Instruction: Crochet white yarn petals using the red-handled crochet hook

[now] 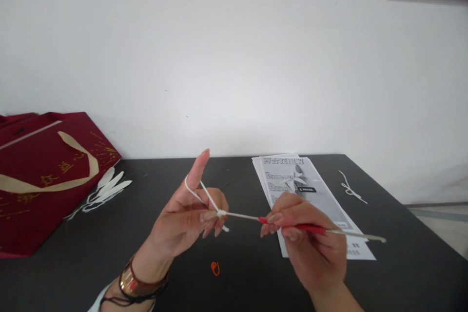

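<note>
Between thumb and fingers, my left hand (pixel 186 217) pinches a small knot of white yarn (pixel 221 213). A strand of that yarn loops round its raised index finger, and a short tail hangs below the fingertips. My right hand (pixel 310 236) is closed round the red grip of a double-ended crochet hook (pixel 310 228). The hook's thin metal shaft reaches left to the yarn at the left fingertips. Its other metal end sticks out to the right past my hand. The exact way the yarn sits on the hook tip is too small to make out.
Printed sheets (pixel 288 170) lie under and behind my right hand on the black table (pixel 234 282). An orange stitch marker (pixel 215 268) rests near the front. White petal-shaped pieces (pixel 107 189) lie beside a dark red gift bag (pixel 44 204). A tied white string (pixel 351 189) is at right.
</note>
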A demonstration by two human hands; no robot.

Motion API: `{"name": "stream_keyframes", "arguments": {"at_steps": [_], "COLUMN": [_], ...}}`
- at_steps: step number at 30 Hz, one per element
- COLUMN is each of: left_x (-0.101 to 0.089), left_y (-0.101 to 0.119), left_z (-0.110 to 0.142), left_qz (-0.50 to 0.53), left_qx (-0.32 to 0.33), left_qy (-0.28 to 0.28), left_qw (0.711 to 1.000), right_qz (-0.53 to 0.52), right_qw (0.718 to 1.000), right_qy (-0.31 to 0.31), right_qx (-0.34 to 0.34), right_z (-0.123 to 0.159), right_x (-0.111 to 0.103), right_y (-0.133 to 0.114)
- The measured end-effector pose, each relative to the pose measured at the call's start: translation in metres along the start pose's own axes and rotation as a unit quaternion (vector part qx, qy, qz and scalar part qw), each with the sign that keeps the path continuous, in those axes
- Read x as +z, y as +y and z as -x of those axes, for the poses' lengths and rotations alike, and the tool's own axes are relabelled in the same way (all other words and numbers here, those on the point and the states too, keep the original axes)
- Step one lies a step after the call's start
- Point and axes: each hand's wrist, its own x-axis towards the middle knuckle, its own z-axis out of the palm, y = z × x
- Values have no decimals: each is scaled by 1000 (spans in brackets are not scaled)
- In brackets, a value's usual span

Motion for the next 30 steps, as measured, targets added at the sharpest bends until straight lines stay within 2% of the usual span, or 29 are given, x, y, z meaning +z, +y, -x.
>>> {"name": "stream_keyframes", "arguments": {"at_steps": [8,14,20,23,26,28,30], "left_x": [4,4,2,2,3,4,6], "left_y": [1,2,3,3,2,1,-1], "left_z": [-2,-1,-2,-2,-2,-2,-2], "left_qz": [37,32,43,41,16,-4,-23], "left_qx": [-18,-29,-46,-48,-25,-6,14], "left_qy": [5,-2,15,20,28,48,76], "left_qw": [999,999,998,998,999,999,997], "right_qz": [-108,-109,-126,-83,37,138,239], "right_qw": [992,991,987,995,999,985,952], "right_qy": [8,22,24,14,-9,-33,-64], "right_qx": [70,75,98,61,-19,-96,-179], "right_z": [-3,-3,-5,-2,3,7,10], "right_x": [-3,-1,1,0,-1,-1,1], "right_y": [4,5,7,5,0,-3,-6]}}
